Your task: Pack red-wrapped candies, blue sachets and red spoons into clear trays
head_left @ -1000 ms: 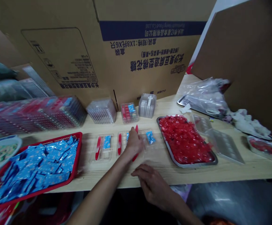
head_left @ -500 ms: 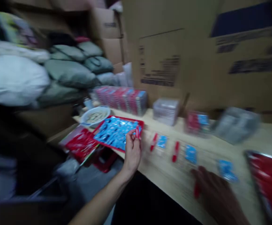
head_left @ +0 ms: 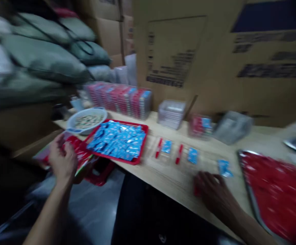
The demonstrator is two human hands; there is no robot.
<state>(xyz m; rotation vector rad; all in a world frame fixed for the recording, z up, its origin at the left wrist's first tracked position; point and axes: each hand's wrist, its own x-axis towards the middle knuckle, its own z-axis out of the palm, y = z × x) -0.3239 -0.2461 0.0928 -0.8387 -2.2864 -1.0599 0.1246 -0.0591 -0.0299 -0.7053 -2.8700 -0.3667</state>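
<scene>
My left hand [head_left: 63, 158] is over the red packets [head_left: 78, 148] at the left, its fingers spread and nothing visible between them. My right hand [head_left: 211, 190] rests low over the table with its fingers curled around a red item [head_left: 196, 188], partly hidden beneath them. Left of it, clear trays on the table hold red sticks [head_left: 179, 153] and blue packets [head_left: 192, 155]. Another blue packet [head_left: 225, 168] lies just beyond my right hand. A red tray [head_left: 144, 144] full of blue packets stands between my hands.
A white bowl [head_left: 71, 126] of small pieces sits behind the red tray. Filled boxes [head_left: 119, 98] and stacked clear boxes [head_left: 171, 114] line the back, before a large carton [head_left: 214, 85]. A metal-edged tray of red packets [head_left: 278, 190] lies right.
My left hand has moved left from above the blue packets to the red packets, and the red stick it held is gone from it. The view has shifted.
</scene>
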